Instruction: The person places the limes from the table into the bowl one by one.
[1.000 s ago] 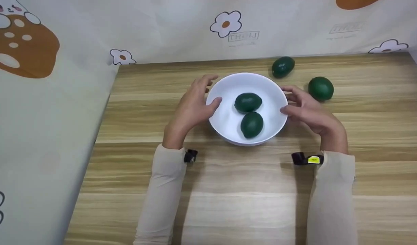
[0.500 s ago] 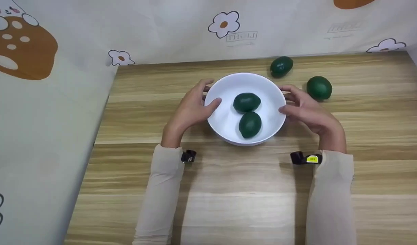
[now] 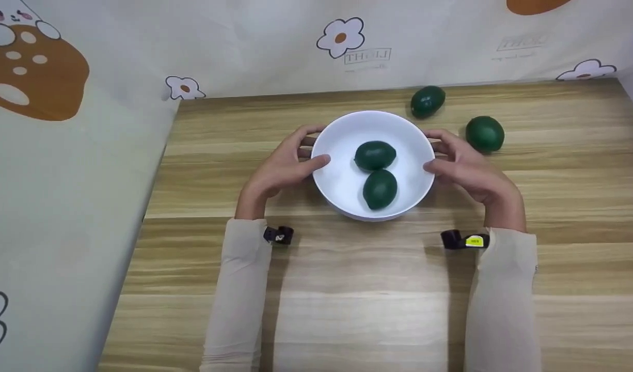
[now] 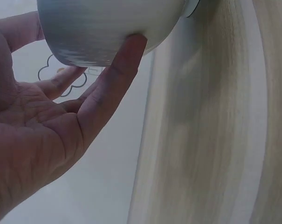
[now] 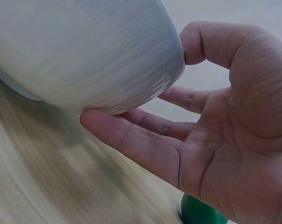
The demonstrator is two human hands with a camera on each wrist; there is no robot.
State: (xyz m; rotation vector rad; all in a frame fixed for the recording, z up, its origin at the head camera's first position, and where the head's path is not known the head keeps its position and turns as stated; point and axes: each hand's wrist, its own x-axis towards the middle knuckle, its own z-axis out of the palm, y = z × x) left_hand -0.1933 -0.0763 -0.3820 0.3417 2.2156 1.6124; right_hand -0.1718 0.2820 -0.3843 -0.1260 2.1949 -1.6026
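Note:
A white bowl (image 3: pixel 342 191) stands on the wooden table, with two dark green limes (image 3: pixel 375 155) touching each other inside. My left hand (image 3: pixel 285 163) grips the bowl's left side, thumb over the rim and fingers against the outer wall. In the left wrist view, fingertips (image 4: pixel 134 44) press on the bowl's lower side. At the opposite side my right hand (image 3: pixel 469 165) holds the bowl in the same way. The right wrist view has its fingers (image 5: pixel 103 123) beneath the curve of the bowl wall (image 5: pixel 85 51) and the thumb at the rim.
One lime (image 3: pixel 428 102) lies behind the bowl near the table's back edge. Another lime (image 3: pixel 485 134) sits just beyond the right hand. A patterned sheet (image 3: pixel 254 51) rises behind and to the left of the table (image 3: pixel 368 310).
My left hand has come down and closed on the bowl's left side, its fingers now along the outer wall. The right hand, bowl and limes stay in place.

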